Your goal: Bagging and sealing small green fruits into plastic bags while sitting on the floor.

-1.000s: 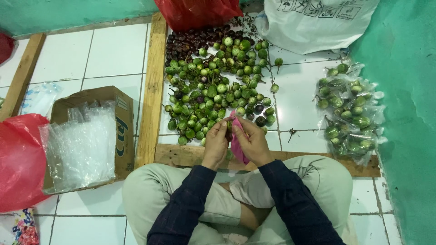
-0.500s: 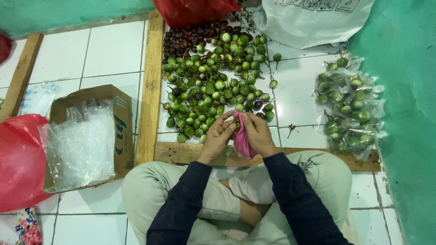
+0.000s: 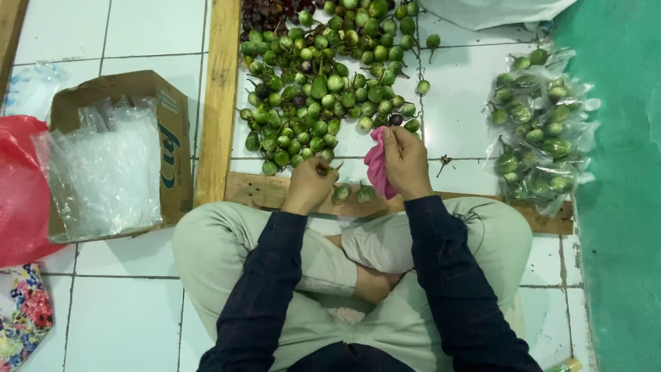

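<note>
I sit cross-legged on a white tiled floor facing a heap of small round green eggplants (image 3: 323, 83), with some dark purple ones mixed in. My right hand (image 3: 406, 162) grips a pink cloth (image 3: 376, 169) that hangs just below the heap's near edge. My left hand (image 3: 310, 182) is closed around a small green eggplant by its stem, beside the cloth. Two loose eggplants (image 3: 352, 193) lie on the wooden plank (image 3: 255, 189) between my hands.
A cardboard box (image 3: 162, 124) holding clear plastic bags (image 3: 103, 169) stands at the left, by a red plastic bag (image 3: 21, 193). Clear bags filled with eggplants (image 3: 540, 131) lie at the right beside a green mat (image 3: 620, 172). An upright wooden plank (image 3: 219, 96) borders the heap.
My hands have come apart: the left has moved left and down with an eggplant, while the right keeps the pink cloth. The view has shifted closer to the heap.
</note>
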